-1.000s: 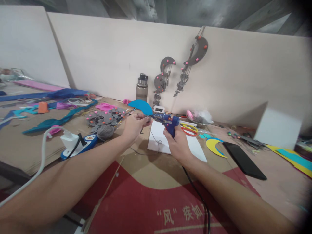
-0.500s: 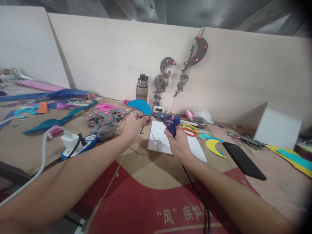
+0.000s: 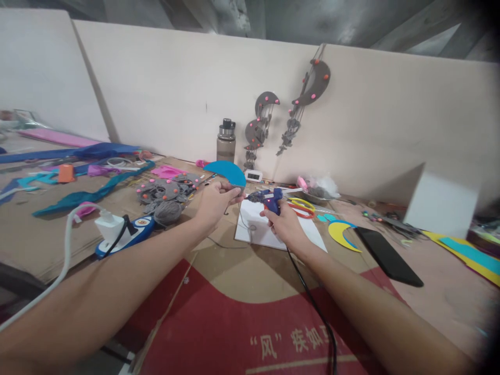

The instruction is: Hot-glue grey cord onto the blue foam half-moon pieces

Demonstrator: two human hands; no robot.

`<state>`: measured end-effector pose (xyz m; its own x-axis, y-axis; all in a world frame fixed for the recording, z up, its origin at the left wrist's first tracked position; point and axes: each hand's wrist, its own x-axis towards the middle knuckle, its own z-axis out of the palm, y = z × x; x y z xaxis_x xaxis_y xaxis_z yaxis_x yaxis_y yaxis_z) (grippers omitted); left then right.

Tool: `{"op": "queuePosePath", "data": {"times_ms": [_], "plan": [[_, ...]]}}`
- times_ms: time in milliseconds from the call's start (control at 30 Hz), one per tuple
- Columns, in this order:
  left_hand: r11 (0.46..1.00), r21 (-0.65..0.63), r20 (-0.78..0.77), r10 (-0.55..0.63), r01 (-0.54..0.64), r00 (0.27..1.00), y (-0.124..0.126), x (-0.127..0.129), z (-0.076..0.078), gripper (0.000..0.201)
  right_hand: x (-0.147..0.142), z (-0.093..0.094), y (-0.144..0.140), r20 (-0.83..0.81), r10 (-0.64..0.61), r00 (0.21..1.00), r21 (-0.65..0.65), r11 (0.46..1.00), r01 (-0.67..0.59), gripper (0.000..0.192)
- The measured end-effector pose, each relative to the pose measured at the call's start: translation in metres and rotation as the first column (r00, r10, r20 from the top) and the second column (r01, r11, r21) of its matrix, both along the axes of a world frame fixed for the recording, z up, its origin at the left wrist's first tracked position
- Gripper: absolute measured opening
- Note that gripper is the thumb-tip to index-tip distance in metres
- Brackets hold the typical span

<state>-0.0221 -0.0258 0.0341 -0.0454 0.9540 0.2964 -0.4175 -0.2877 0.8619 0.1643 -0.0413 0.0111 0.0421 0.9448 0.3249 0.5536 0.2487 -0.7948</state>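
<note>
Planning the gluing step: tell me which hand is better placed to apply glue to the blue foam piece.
Right hand: it grips the blue glue gun, nozzle towards the blue foam half-disc held by the left hand.

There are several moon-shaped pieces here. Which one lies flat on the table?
The yellow crescent, lying flat beside the black phone. The grey crescents hang on the wall board, and the blue piece is held up in the left hand.
</note>
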Motion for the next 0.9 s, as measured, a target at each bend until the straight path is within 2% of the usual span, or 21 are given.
{"op": "queuePosePath", "data": {"times_ms": [67,167,333,533,633,700,767,833,900], "plan": [[1.000,-0.009,-0.018,-0.010,0.010,1.000,-0.001,0.001,0.000,0.024,0.005,0.000,0.005,0.116,-0.026,0.993,-0.127,0.991,0.041,0.026],[1.000,-0.017,-0.056,-0.012,0.011,0.998,-0.004,0.004,0.002,0.024,0.009,0.003,0.008,0.312,-0.028,0.950,-0.182,0.979,0.089,0.022],[0.999,-0.034,-0.151,-0.013,0.008,0.988,-0.009,0.007,0.003,0.024,0.010,0.011,0.004,0.553,-0.083,0.829,-0.073,0.986,0.147,0.022],[1.000,-0.023,-0.244,-0.004,-0.002,0.970,-0.015,0.009,0.005,0.023,0.010,0.011,-0.002,0.665,-0.118,0.737,-0.024,0.983,0.180,0.031],[1.000,-0.004,-0.259,0.004,-0.006,0.966,-0.016,0.009,0.006,0.024,0.010,0.009,-0.004,0.670,-0.209,0.712,0.086,0.975,0.206,0.031],[1.000,0.016,-0.253,0.008,-0.004,0.967,-0.017,0.008,0.006,0.025,0.009,0.009,-0.005,0.635,-0.279,0.720,0.178,0.960,0.215,0.028],[1.000,0.031,-0.247,0.002,0.005,0.969,-0.017,0.008,0.006,0.026,0.005,0.009,-0.007,0.569,-0.314,0.760,0.258,0.946,0.198,0.022],[0.999,0.034,-0.249,-0.007,0.016,0.969,-0.017,0.008,0.005,0.027,0.000,0.010,-0.011,0.468,-0.266,0.843,0.329,0.937,0.114,0.014],[0.999,0.019,-0.241,-0.027,0.033,0.970,-0.017,0.008,0.004,0.029,-0.008,0.011,-0.017,0.363,-0.144,0.921,0.392,0.920,-0.011,0.008]]}}
